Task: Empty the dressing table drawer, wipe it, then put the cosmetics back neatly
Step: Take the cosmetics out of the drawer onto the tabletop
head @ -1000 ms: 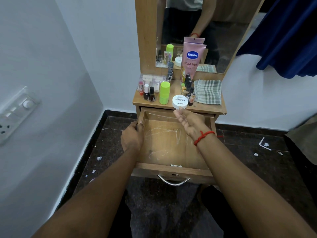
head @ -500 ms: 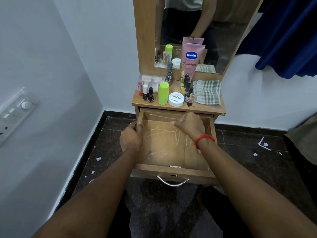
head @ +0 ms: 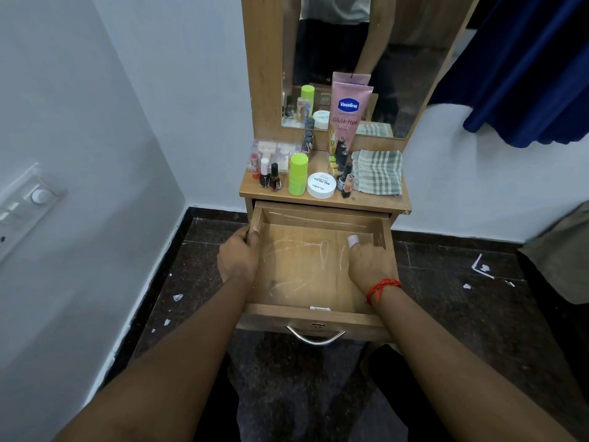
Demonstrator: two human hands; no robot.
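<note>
dressing table (head: 318,204): one, cosmetics on top. drawer (head: 287,315): one, pulled out lengthwise, front facing the person, bare inside. left hand (head: 238,256): grasping the drawer's left wall, unchanged. right hand (head: 371,263): fingers curled, moved from mid-drawer to its right wall; grasp cannot be told. cloth (head: 377,172), pink tube (head: 349,113), green bottle (head: 298,175), white jar (head: 321,185): one each.

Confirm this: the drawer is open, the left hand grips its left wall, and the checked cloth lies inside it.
Wrong: the head view shows the checked cloth lying on the tabletop, not inside the drawer. The rest holds.
</note>
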